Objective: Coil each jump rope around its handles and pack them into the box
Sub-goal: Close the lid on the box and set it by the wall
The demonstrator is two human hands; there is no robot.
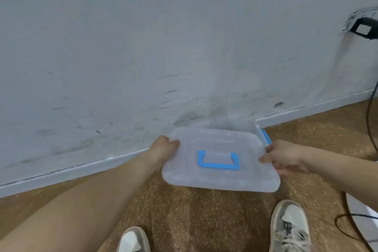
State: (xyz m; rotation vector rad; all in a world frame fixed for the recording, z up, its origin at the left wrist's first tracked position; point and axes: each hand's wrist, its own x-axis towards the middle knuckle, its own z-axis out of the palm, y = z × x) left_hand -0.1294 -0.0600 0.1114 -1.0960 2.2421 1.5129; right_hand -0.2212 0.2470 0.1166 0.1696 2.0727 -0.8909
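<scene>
Both bare arms reach forward and down toward the foot of the wall (143, 47). The left hand (163, 147) curls its fingers over the left edge of a lid (216, 178), gripping it. The right hand (284, 157) pinches the lid's right edge, thumb on top and fingers underneath.

The lid spans the gap between the two hands. It is tilted, with its near edge out over the brown speckled floor (194, 210). The box (235, 125) is just behind and under the lid, close against the baseboard. I cannot tell whether lid and box touch.

Both lid and box are cloudy, see-through plastic with rounded corners. A blue handle (217, 161) lies flat on the lid's middle, and a blue latch (266, 136) shows on the box's right side, just above the right hand.
</scene>
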